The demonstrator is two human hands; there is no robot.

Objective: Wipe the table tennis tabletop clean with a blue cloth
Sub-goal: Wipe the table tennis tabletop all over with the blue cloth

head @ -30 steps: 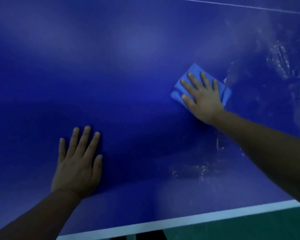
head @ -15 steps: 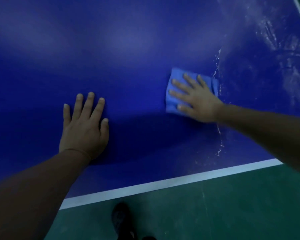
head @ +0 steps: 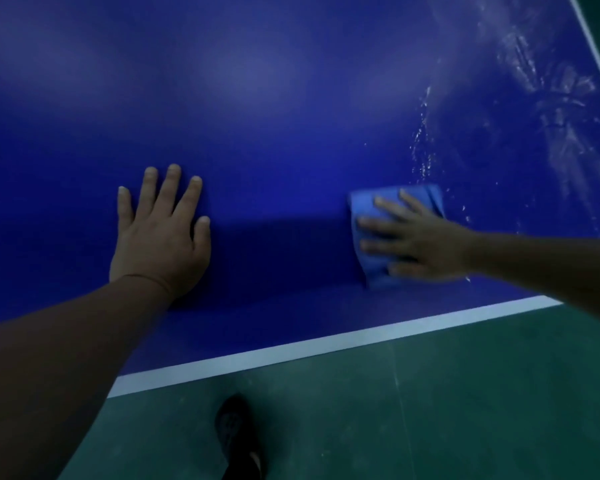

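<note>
On the blue tabletop (head: 291, 98), blurred right hand (head: 426, 242) fingers press flat, half-hiding the cloth (head: 368, 209); left hand (head: 160, 237) splayed.

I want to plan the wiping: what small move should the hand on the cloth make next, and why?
Probably slide the blue cloth rightward under the flat right hand into the wet streaks. Droplets glisten right of the cloth, while the tabletop to its left looks dry. The left hand rests flat as support.

Dim light here, a green floor (head: 465, 410) below with faint seams and pale scuffs, and a dark shoe (head: 234, 431) planted on it.
</note>
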